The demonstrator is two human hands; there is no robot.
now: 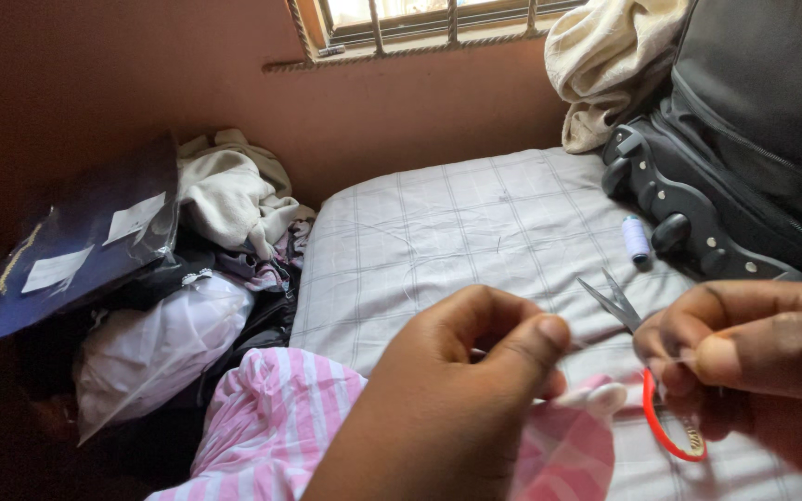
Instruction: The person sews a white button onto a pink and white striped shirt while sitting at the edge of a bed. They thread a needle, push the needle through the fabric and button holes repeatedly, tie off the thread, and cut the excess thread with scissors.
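My left hand [457,399] is low in the middle, thumb and forefinger pinched together above a pink-and-white striped cloth [276,422]. My right hand [763,362] is at the right edge, fingers pinched as if on a thin thread, too fine to see clearly. Small scissors with red handles [647,371] lie on the bed between the two hands, partly hidden by my right fingers. A small spool of pale blue thread [636,237] lies farther back on the checked sheet.
A bed with a light checked sheet [447,232] fills the centre. A black wheeled suitcase [735,158] with a cream cloth [605,65] on it stands at the right. Clothes, plastic bags and a dark blue folder [76,250] are piled at left. A barred window [420,23] is above.
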